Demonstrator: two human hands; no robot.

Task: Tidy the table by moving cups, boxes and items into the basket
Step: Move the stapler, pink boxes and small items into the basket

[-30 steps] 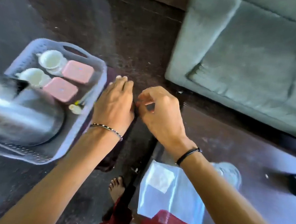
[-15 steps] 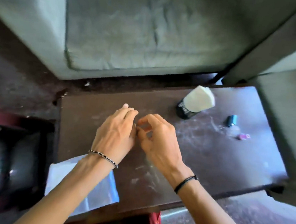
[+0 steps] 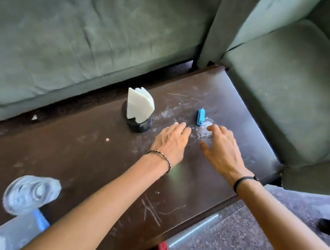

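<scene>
Both hands have travelled from the middle of the worktop out toward its right end since half a second ago, and my view has swung with them, so the napkin holder now sits left of the hands instead of to their upper right. My left hand (image 3: 171, 140) lies palm down with its fingers stretched flat, tips near the chalky smear in the centre of the frame. My right hand (image 3: 221, 148) is spread open as well, thumb splayed out, fingertips just short of the blue clip (image 3: 200, 116), which lies on the dark worktop (image 3: 80, 157) a little above and between the two hands. Neither hand holds anything.

A small pink item was visible near the blue one a moment ago; I cannot find it now, and my right hand may be covering that spot. The napkin holder (image 3: 139, 113), a black mesh cup with white napkins standing in it, is upright at centre frame, clear of both hands. A glass (image 3: 30, 193) sits at the lower left, blurred, with a clear plastic bag (image 3: 8, 232) just below it at the frame edge.

The basket is out of view. I judge this as the reach for the small loose items at the right end; the holder, the glass and the bag are not yet cleared.
</scene>
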